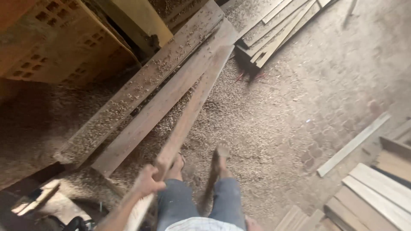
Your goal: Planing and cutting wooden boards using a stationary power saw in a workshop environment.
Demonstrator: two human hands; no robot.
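long plank (192,100): stiff, likely heavy, rough. left hand (147,182) clamped round near end; mid-length hold better. right hand unseen.

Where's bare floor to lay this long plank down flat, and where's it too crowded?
Widest bare floor: right of the held plank, between the far board pile and the stacked boards at lower right. One loose board lies at its right edge. Left is crowded: two shaving-covered planks, then the machine. The left hand grips the plank's near end.
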